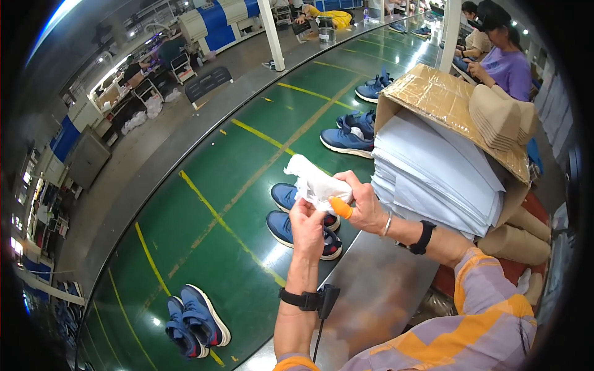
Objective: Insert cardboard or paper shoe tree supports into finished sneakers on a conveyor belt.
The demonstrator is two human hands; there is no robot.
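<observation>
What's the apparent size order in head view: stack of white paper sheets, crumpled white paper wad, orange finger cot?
Largest to smallest as they look:
1. Stack of white paper sheets
2. Crumpled white paper wad, in both hands
3. Orange finger cot

We hold a crumpled wad of paper (pixel 315 182) between our left hand (pixel 307 227) and right hand (pixel 365 207), above a pair of shoes (pixel 303 216) on the conveyor belt (pixel 204 204). Right of our hands a stack of paper sheets (pixel 439 176) lies in a tilted cardboard box (pixel 445 105). Farther along the belt sit two more pairs (pixel 356 133), and another pair (pixel 195 321) lies nearer, to our left. Beyond the box sits another person (pixel 504 62).
</observation>
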